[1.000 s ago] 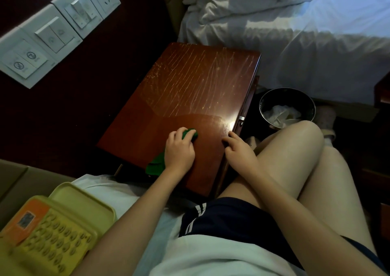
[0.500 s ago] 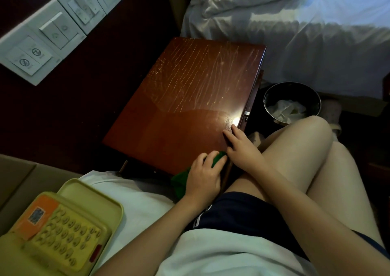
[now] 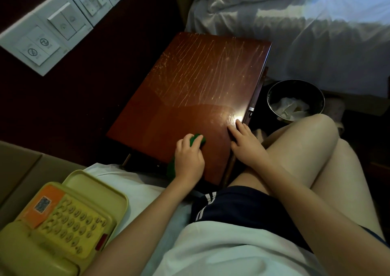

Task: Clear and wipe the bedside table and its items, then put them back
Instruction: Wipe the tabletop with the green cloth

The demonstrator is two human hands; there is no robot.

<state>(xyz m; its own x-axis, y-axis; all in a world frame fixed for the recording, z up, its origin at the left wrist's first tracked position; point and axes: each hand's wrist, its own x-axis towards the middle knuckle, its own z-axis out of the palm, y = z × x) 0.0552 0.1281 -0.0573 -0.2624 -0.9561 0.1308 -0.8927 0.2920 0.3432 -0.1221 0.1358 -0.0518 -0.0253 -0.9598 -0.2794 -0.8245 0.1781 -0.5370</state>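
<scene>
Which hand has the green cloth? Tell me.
The left hand: it grips the green cloth on the bedside table; the right hand rests on its edge, empty.

Left hand (image 3: 190,157) curls its fingers gripping; right hand (image 3: 245,143) lies flat, fingers straight.

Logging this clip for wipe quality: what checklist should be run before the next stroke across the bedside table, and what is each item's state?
1. Grip on cloth: left hand holds the green cloth against the table top: ok.
2. Table steadied: right hand rests on its right edge: ok.
3. Far half wiped clean: pale streaks show there: not ok.
4. Item set aside: yellow phone lies off the table, at the person's left: ok.
5. Cloth damp enough: cannot tell.
</scene>
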